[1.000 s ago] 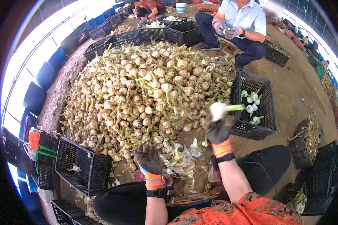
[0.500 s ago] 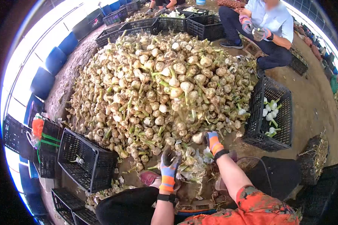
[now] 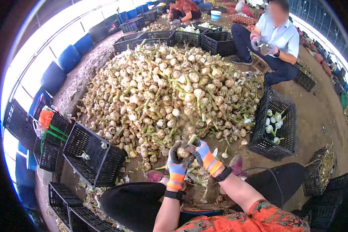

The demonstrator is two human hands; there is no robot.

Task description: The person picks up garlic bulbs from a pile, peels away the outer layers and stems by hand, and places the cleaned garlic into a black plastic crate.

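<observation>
A bulb with a short green stem point(image 3: 183, 152) is held between my two gloved hands, low in front of the big heap of dirty bulbs point(image 3: 154, 100). My left hand point(image 3: 176, 164) wraps its dark-tipped fingers round the bulb from the left. From the right, the fingers of my right hand point(image 3: 205, 156) close on its stem side; whether a tool is there is hidden. Peeled white bulbs point(image 3: 273, 121) lie in the black crate point(image 3: 272, 145) at the right. The left black crate point(image 3: 92, 154) contains a few white bulbs.
A person in a light shirt point(image 3: 279, 36) squats at the upper right, holding something small. Another person point(image 3: 185, 11) crouches at the back. Black crates point(image 3: 218, 43) line the heap's far side. Blue barrels point(image 3: 53, 78) stand along the left wall. Peelings point(image 3: 199, 185) lie between my feet.
My hands have come together, and my left hand, empty before, now grips the bulb too. The view has tilted up, showing more of the people at the back.
</observation>
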